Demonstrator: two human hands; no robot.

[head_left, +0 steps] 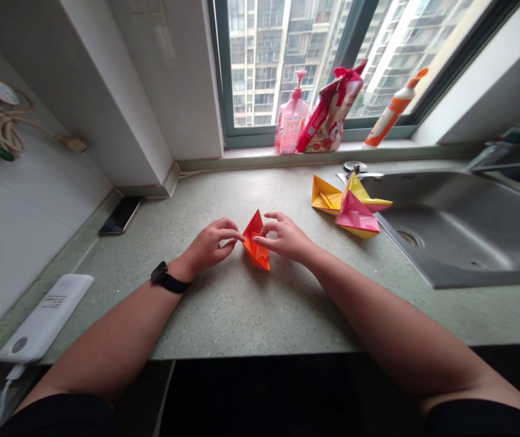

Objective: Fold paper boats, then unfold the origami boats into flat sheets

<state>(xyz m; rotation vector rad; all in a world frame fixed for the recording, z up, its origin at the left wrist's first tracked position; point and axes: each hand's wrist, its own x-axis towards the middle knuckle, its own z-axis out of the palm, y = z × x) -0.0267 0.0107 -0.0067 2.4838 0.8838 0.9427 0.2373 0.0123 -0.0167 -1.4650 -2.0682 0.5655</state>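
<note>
Orange origami boat (256, 244), standing on speckled stone countertop (237, 315); left hand (209, 246) and right hand (286, 238) half-closed, fingertips gripping opposite sides evenly.

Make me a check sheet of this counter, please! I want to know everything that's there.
Surface: speckled green stone countertop.
Job's things: orange origami piece between the hands; yellow-and-pink origami boats piled beside the sink.
Clutter: black smartphone, white power bank; on the windowsill, pink soap pump bottle, red bow-tied pouch, orange-and-white squeeze bottle.
Grips: left hand and right hand both hold the orange origami piece; black smartwatch on the left wrist.
Cables: white cable from the white power bank; tan cord coiled on the left wall.
Surroundings: steel sink, faucet, window facing apartment towers.
</note>
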